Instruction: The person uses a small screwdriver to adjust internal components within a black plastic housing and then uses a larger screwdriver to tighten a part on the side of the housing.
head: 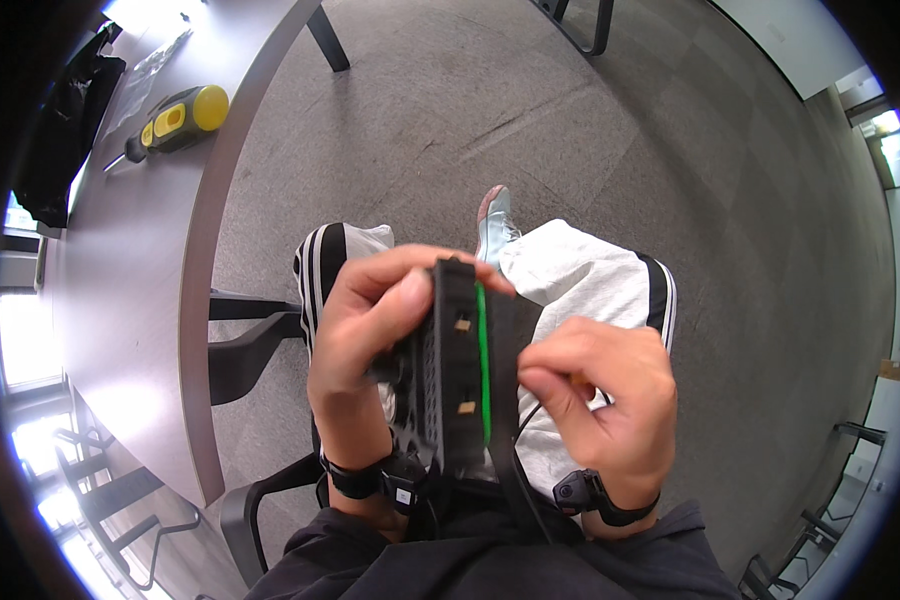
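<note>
My left hand grips the upper part of a black rectangular device, with the thumb on its near side and fingers wrapped behind the top. The device stands on edge above my lap. A bright green strip runs along it, and two small tan pieces show in slots on its dark side. A broad black strap or panel hangs at its right, blurred. Just right of it, my right hand has thumb and forefinger pinched together; whether something small is between them is hidden. A thin black cable passes below those fingertips.
At left stands a table bearing a yellow and black screwdriver, a clear plastic bag and a black plastic bag. A black chair armrest is beside my leg. Grey carpet spreads ahead.
</note>
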The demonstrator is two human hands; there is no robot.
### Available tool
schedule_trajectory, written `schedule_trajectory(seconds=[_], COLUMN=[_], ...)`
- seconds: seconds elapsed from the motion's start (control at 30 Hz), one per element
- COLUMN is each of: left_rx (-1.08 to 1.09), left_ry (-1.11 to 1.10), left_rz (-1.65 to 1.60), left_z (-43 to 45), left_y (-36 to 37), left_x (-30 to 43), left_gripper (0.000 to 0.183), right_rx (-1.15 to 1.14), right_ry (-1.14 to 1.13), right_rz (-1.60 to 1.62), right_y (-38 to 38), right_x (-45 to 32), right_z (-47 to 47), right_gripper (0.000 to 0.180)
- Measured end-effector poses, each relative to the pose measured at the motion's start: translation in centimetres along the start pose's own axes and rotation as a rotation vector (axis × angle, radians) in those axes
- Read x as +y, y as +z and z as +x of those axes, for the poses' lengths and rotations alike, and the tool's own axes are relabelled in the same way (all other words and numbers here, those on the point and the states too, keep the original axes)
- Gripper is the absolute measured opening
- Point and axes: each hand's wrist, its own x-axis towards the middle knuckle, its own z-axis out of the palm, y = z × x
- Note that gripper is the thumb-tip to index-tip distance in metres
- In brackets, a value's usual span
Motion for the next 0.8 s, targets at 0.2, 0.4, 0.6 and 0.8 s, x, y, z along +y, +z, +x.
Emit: schedule_trajectory(seconds=[0.2,0.4,0.6,0.8], left_rx=[0.044,0.256,0.369,0.477], left_ry=[0.093,0.258,0.581,0.615], left_rz=[0.394,0.747,0.967,0.95], left_z=[0.0,1.1,2.1,1.7], left_y=[0.5,3.6,3.5,3.1], left_x=[0.8,0.4,-0.3,-0.2], left_gripper=[0.084,0.067,0.034,0.031], right_rx=[0.11,0.226,0.259,0.24], right_ry=[0.132,0.216,0.302,0.27], right_rz=[-0.157,-0.138,-0.024,-0.103], right_y=[0.1,1.7,2.3,2.7], right_x=[0.2,0.3,-0.2,-0.3], right_z=[-0.3,-0.1,-0.3,-0.1], right_gripper=[0.007,0.006,0.007,0.01])
